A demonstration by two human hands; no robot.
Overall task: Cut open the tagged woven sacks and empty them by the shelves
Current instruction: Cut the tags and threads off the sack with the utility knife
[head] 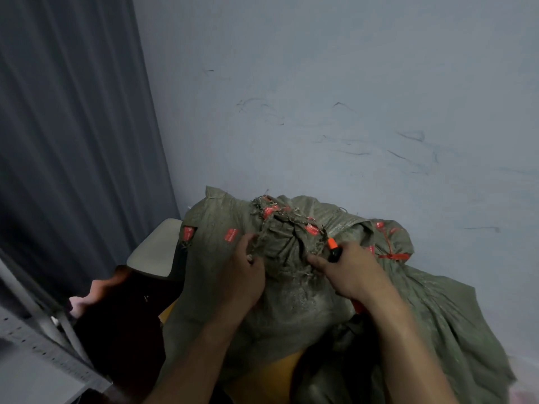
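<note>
A grey-green woven sack (291,301) stands in front of me, its gathered, frayed neck (283,228) dotted with red tags. My left hand (248,272) grips the bunched neck fabric on its left side. My right hand (350,272) holds an orange and black cutter (334,249) against the right side of the neck, forefinger stretched toward the fabric. A second sack (431,293) lies to the right, tied with a red tie (392,256).
A pale blue wall (350,112) rises right behind the sacks. A dark grey curtain (73,141) hangs at left. A beige seat (157,252) and dark object sit left of the sack. A grey metal shelf upright (43,345) stands at bottom left. Something yellow (268,377) shows below the sack.
</note>
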